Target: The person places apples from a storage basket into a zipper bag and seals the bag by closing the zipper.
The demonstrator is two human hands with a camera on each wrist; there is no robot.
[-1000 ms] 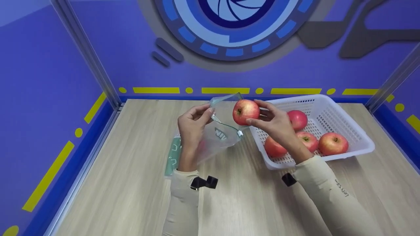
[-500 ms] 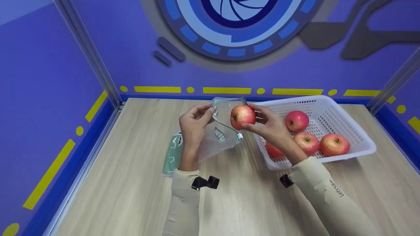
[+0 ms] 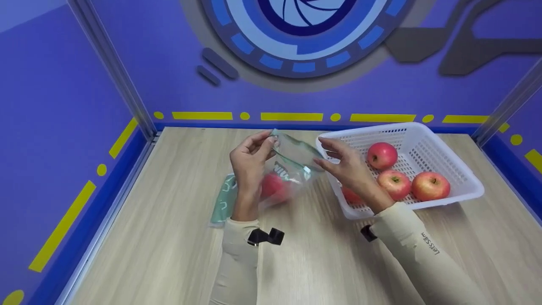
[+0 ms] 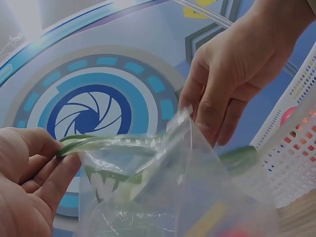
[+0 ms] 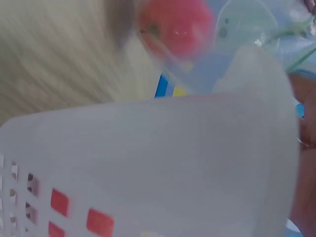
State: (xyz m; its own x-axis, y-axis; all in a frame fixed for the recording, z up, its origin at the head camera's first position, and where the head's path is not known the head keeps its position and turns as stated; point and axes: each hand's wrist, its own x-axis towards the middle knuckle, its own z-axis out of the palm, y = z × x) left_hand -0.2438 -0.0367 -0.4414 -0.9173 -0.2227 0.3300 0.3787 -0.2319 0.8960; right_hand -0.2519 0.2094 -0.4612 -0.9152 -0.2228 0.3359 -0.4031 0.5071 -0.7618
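Note:
My left hand (image 3: 249,165) pinches the rim of a clear zip bag (image 3: 292,159) with green print and a white slider. A red apple (image 3: 274,187) lies low inside the bag, partly behind the left wrist; the right wrist view shows this apple (image 5: 177,24) blurred through the plastic. My right hand (image 3: 351,169) is at the bag's right edge, thumb and fingers spread apart, with no apple between them. In the left wrist view, the right hand (image 4: 237,74) reaches down to the bag's mouth, its fingertips right at the plastic.
A white perforated basket (image 3: 470,186) stands to the right, holding several red apples (image 3: 394,185). Its wall lies close under the right forearm. A flat green printed plastic piece (image 3: 222,203) lies on the wooden table (image 3: 169,237), left of the left wrist. Blue panels enclose the table.
The apple in my right hand has been let go and has dropped into the bag. The bag's mouth has sagged lower. My left hand keeps its pinch on the rim.

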